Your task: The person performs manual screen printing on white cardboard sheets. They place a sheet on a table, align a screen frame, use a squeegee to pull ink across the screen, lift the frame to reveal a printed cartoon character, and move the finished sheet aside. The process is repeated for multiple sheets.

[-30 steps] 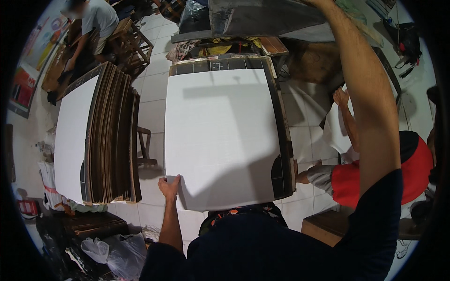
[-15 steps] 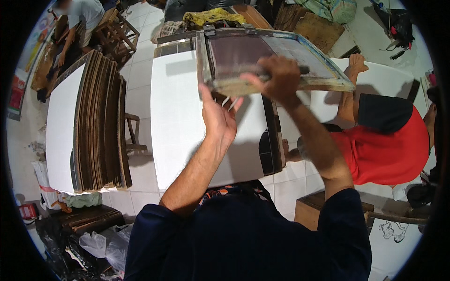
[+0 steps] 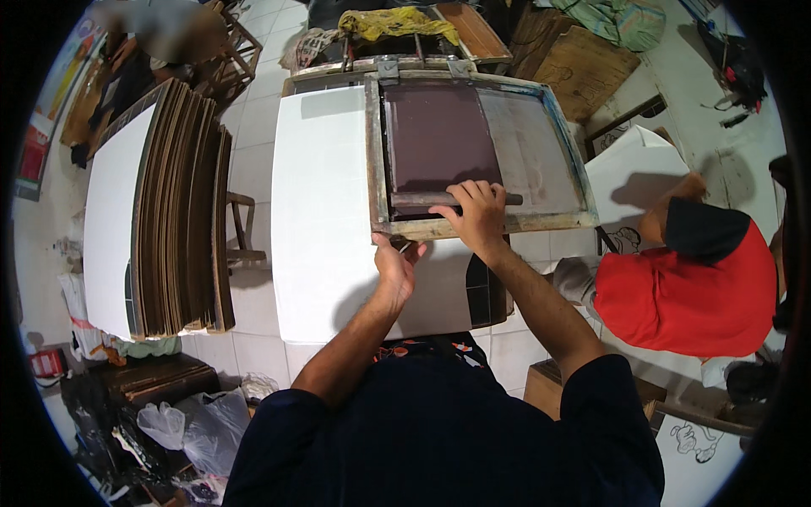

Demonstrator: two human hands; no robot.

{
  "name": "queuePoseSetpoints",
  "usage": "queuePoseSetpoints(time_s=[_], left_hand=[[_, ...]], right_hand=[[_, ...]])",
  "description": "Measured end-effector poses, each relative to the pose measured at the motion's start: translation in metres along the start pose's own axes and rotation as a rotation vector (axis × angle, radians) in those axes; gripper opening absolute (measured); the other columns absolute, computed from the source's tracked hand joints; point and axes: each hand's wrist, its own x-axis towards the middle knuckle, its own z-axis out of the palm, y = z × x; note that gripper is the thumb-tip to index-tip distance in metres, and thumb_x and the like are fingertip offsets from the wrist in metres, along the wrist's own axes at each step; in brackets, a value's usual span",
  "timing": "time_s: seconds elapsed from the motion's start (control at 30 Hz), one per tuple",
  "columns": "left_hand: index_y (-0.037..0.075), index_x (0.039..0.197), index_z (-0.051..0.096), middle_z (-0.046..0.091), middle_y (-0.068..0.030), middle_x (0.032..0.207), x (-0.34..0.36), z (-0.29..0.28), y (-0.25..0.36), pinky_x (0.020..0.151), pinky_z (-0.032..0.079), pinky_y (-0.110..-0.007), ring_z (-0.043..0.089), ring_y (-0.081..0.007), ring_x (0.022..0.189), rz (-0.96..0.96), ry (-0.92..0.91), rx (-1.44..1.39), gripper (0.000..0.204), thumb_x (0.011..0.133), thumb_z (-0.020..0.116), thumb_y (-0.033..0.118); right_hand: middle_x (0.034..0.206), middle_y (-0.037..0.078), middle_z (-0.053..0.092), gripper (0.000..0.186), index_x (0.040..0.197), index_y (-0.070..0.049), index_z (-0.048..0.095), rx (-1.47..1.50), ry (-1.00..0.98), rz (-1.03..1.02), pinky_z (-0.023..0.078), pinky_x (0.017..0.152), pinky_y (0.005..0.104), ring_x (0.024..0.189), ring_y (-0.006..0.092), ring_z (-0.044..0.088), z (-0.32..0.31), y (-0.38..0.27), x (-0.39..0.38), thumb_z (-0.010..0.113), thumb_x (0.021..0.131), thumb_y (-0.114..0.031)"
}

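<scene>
A hinged wooden screen frame (image 3: 545, 220), with dark maroon ink over part of its mesh, hangs over a board covered with a white sheet (image 3: 317, 211). My left hand (image 3: 393, 270) grips the frame's near-left corner from below, fingers partly hidden beneath it. My right hand (image 3: 473, 215) is closed on a long squeegee (image 3: 410, 199), which lies across the screen just inside the near rail, at the lower edge of the ink.
A tall stack of boards (image 3: 182, 220) topped with white stands on the left. At right, a person in red (image 3: 684, 300) bends over white sheets (image 3: 634, 160). Another blurred person (image 3: 177, 34) is at the upper left. Bags (image 3: 194, 431) and a cardboard box (image 3: 545, 389) lie near the lower edge.
The raised screen has swung down toward me over the sheet. My right hand has come down onto the squeegee, and my left hand has left the sheet's edge for the frame's corner.
</scene>
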Motion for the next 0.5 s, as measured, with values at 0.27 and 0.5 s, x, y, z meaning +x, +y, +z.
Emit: queuePoseSetpoints(time_s=[0.27, 0.5], left_hand=[[0.000, 0.119, 0.065, 0.074, -0.0159, 0.112, 0.033, -0.072, 0.010, 0.093, 0.057, -0.043, 0.073, -0.0256, 0.103, -0.130, -0.054, 0.887, 0.063, 0.112, 0.043, 0.059], [-0.011, 0.162, 0.020, 0.040, -0.0291, 0.162, 0.067, -0.085, 0.000, 0.126, 0.027, -0.059, 0.038, -0.0438, 0.153, 1.109, -0.090, 1.773, 0.128, 0.077, 0.092, 0.051]], right_hand=[[0.106, 0.007, 0.067, 0.044, 0.119, -0.008, 0.070, -0.014, -0.336, 0.081, 0.042, 0.097, 0.0452, 0.103, 0.0273, 0.060, 0.058, 0.028, -0.012, 0.082, 0.089, -0.038], [0.101, 0.007, 0.065, 0.034, 0.112, -0.009, 0.069, 0.070, -0.364, 0.068, 0.043, 0.088, 0.0459, 0.098, 0.0300, 0.060, 0.062, 0.041, 0.007, 0.083, 0.086, -0.025]])
